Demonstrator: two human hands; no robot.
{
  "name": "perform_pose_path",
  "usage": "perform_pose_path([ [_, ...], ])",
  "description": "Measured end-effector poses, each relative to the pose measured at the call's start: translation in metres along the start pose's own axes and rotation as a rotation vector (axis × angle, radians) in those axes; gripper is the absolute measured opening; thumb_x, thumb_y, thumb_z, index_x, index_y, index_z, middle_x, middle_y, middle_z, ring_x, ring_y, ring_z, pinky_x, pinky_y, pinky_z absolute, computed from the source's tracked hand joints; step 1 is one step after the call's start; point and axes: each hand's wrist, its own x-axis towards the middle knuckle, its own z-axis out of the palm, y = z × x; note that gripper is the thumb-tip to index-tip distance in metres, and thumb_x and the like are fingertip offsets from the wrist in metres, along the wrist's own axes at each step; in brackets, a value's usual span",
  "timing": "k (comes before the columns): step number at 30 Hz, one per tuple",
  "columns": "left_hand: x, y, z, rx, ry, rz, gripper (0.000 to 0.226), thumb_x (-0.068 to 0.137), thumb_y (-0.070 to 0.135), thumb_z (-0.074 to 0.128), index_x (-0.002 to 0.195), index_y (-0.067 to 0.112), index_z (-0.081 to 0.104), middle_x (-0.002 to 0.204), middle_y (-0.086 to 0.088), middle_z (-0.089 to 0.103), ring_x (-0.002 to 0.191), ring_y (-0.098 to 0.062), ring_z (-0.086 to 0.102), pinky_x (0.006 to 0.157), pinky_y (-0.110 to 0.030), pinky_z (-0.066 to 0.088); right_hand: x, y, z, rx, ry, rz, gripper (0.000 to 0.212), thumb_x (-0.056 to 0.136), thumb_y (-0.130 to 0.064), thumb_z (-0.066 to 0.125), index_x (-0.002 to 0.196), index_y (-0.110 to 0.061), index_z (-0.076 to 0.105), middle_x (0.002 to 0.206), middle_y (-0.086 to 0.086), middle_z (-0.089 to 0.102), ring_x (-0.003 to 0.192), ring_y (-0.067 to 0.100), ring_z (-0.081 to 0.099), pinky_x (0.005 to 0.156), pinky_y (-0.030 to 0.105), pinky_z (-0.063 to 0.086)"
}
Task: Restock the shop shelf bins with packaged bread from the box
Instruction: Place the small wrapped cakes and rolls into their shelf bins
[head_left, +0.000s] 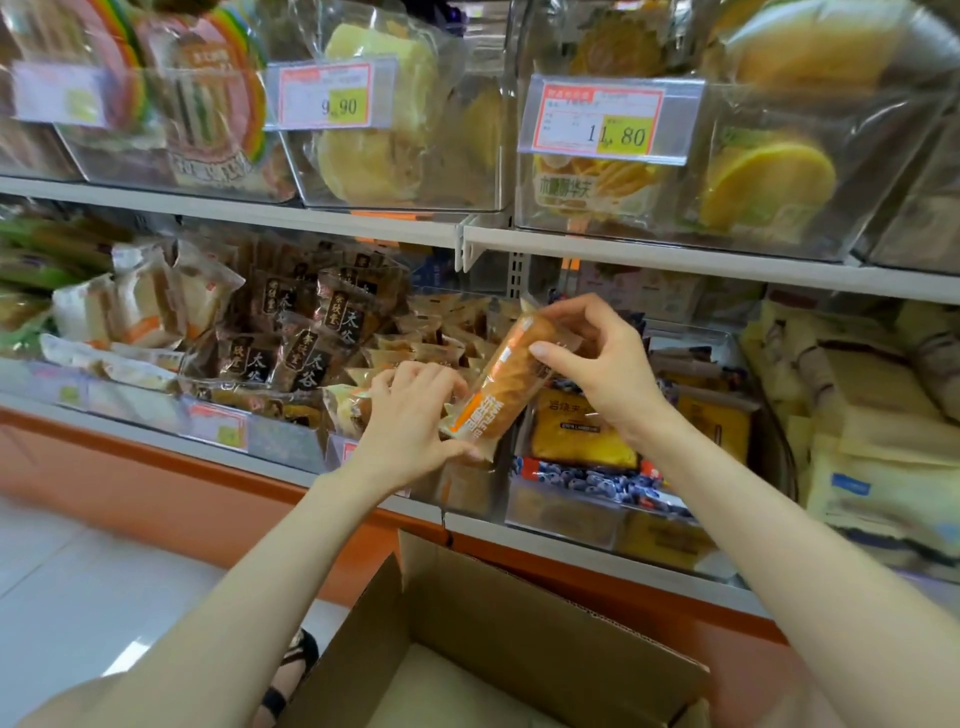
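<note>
A long packaged bread (506, 379) in clear wrap with an orange label is held tilted in front of the lower shelf. My right hand (597, 364) pinches its upper end with thumb and fingers. My left hand (415, 421) grips its lower end from the left. The pack hovers over a clear shelf bin (467, 488) that holds several similar small bread packs. An open cardboard box (483, 644) stands below the shelf at the bottom centre; no bread shows in the part I see.
Dark-wrapped cakes (306, 332) fill the bin to the left, yellow cake packs (582, 431) the bin to the right. The upper shelf (311, 215) carries clear bins with price tags (613, 117). An orange shelf base and white floor (78, 597) lie below.
</note>
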Motion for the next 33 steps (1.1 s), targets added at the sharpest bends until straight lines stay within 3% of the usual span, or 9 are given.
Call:
perform_pose_path([
  [3,0.002,-0.002,-0.005,0.063,-0.041,0.038,0.071,0.057,0.075,0.047,0.096,0.017,0.061,0.112,-0.001,0.059,0.108,-0.027,0.047,0.084,-0.037,0.025,0.001,0.0,0.003,-0.066,-0.048,-0.036,0.028,0.083,-0.012,0.07,0.094,-0.035,0.056,0.096,-0.016,0.062,0.095,-0.003,0.058,0.084,0.019,0.05],
  [7,0.003,0.0,0.009,0.207,0.007,-0.023,0.055,0.049,0.047,0.082,0.085,0.012,0.06,0.105,-0.01,0.061,0.097,-0.034,0.054,0.081,-0.045,0.04,-0.001,0.002,0.009,-0.087,-0.074,-0.057,0.024,0.084,-0.013,0.069,0.098,-0.03,0.058,0.099,-0.014,0.062,0.099,0.004,0.059,0.088,0.029,0.051],
  [10,0.002,0.0,0.021,0.21,0.013,-0.117,0.054,0.049,0.037,0.084,0.088,0.009,0.058,0.104,-0.014,0.06,0.096,-0.035,0.052,0.08,-0.045,0.042,-0.002,0.004,0.013,-0.127,-0.093,-0.058,0.022,0.084,-0.014,0.069,0.1,-0.027,0.06,0.099,-0.018,0.062,0.1,-0.001,0.057,0.087,0.019,0.048],
  [14,0.006,-0.003,0.017,0.138,-0.087,-0.047,0.07,0.066,0.063,0.046,0.113,0.012,0.058,0.126,-0.013,0.05,0.12,-0.031,0.036,0.099,-0.05,0.027,-0.001,0.008,0.011,-0.162,-0.106,-0.04,0.022,0.085,-0.015,0.069,0.098,-0.03,0.06,0.096,-0.021,0.06,0.099,-0.006,0.055,0.083,0.008,0.043],
  [18,0.013,-0.01,-0.007,0.084,-0.273,-0.085,0.057,0.07,0.059,0.068,0.115,0.027,0.057,0.145,0.0,0.031,0.135,-0.024,0.017,0.111,-0.043,0.008,0.002,0.012,0.013,-0.187,-0.128,-0.017,0.021,0.085,-0.015,0.068,0.1,-0.027,0.06,0.096,-0.023,0.059,0.097,-0.008,0.054,0.085,0.01,0.042],
  [20,0.011,-0.011,-0.009,0.088,-0.215,-0.078,0.054,0.068,0.057,0.071,0.111,0.026,0.058,0.142,0.001,0.034,0.133,-0.022,0.02,0.111,-0.042,0.01,0.002,0.012,0.017,-0.204,-0.137,-0.027,0.02,0.085,-0.017,0.069,0.101,-0.026,0.061,0.095,-0.024,0.058,0.095,-0.011,0.053,0.085,0.007,0.041],
  [25,0.008,-0.01,0.004,0.189,-0.16,-0.114,0.075,0.06,0.059,0.075,0.119,0.019,0.05,0.132,-0.001,0.043,0.127,-0.023,0.03,0.106,-0.039,0.017,0.0,0.017,0.026,-0.253,-0.2,-0.01,0.021,0.084,-0.022,0.071,0.103,-0.024,0.063,0.102,-0.016,0.062,0.083,-0.008,0.055,0.075,0.008,0.043],
  [29,0.008,-0.01,0.005,0.212,-0.178,-0.113,0.085,0.058,0.061,0.075,0.125,0.018,0.045,0.134,-0.001,0.043,0.129,-0.022,0.03,0.108,-0.04,0.015,0.0,0.024,0.027,-0.306,-0.266,0.013,0.036,0.076,-0.02,0.078,0.107,-0.025,0.061,0.11,-0.017,0.058,0.105,-0.001,0.052,0.092,0.02,0.04],
  [33,0.011,-0.012,0.004,0.223,-0.229,-0.103,0.089,0.058,0.067,0.071,0.128,0.019,0.042,0.136,-0.001,0.04,0.129,-0.022,0.029,0.109,-0.041,0.016,0.0,0.024,0.026,-0.355,-0.31,0.034,0.038,0.075,-0.02,0.078,0.105,-0.028,0.056,0.109,-0.015,0.057,0.105,0.002,0.049,0.088,0.021,0.036],
])
